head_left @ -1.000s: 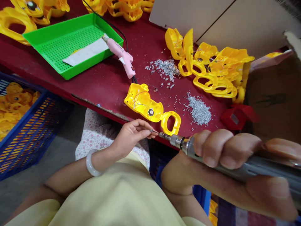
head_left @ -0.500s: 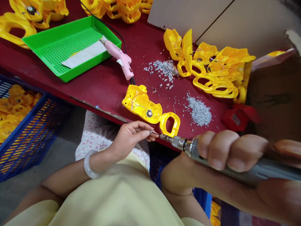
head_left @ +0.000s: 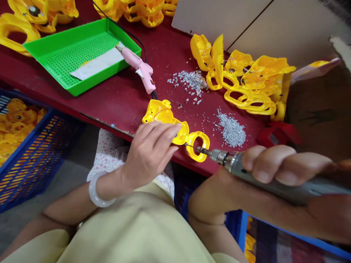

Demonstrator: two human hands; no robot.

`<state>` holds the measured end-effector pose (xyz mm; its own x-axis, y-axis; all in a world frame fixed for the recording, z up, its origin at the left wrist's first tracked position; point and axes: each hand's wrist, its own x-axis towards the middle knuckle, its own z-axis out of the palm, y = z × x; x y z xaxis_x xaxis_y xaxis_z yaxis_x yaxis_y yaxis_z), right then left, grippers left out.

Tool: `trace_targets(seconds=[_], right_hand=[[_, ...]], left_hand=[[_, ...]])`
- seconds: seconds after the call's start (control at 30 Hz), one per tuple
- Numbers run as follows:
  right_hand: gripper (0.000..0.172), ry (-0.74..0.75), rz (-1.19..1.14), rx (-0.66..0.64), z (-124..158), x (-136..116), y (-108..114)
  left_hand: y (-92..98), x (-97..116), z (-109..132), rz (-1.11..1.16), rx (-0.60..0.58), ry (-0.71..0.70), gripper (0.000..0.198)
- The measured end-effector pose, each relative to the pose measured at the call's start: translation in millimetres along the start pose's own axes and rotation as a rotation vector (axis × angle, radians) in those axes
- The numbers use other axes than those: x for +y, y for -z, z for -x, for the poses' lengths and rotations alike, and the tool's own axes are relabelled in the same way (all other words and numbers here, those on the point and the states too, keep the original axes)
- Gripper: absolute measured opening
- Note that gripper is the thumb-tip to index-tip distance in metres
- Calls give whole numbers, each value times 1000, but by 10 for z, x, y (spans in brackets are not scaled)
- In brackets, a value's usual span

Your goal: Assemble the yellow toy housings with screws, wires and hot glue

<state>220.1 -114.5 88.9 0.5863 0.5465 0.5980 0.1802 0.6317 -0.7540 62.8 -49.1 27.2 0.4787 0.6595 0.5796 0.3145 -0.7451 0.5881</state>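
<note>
Shell [head_left: 161, 111] at frame ctr, near table [head_left: 115, 95] edge. L hand [head_left: 149, 149] fingers spread flat on it. R hand [head_left: 285, 171] lower right, fisted round driver [head_left: 221, 156]; bit tip at shell's ring. Screws [head_left: 232, 130] just right.

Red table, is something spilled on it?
Tiny silver screws lie loose on the red table in two heaps, one beside the yellow shells and one nearer the screwdriver in the right hand, with strays scattered between. No tub holds them. The pink glue gun lies with its nozzle over the green tray's rim.
</note>
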Motion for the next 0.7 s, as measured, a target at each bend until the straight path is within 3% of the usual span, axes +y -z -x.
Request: trace_targets(seconds=[0.1, 0.23, 0.5, 0.7], right_hand=[[19, 73, -61, 1, -38, 249, -37], [20, 21, -101, -12, -11, 507, -137], [20, -22, -138, -40, 31, 637, -204], [20, -1, -68, -109, 52, 623, -200]], left_hand=[[53, -167, -254, -237, -270, -177, 53], [-14, -312, -403, -314, -460, -189, 64], [-71, -351, -337, -236, -445, -157, 57], [-51, -322, -359, -248, -434, -136, 39]])
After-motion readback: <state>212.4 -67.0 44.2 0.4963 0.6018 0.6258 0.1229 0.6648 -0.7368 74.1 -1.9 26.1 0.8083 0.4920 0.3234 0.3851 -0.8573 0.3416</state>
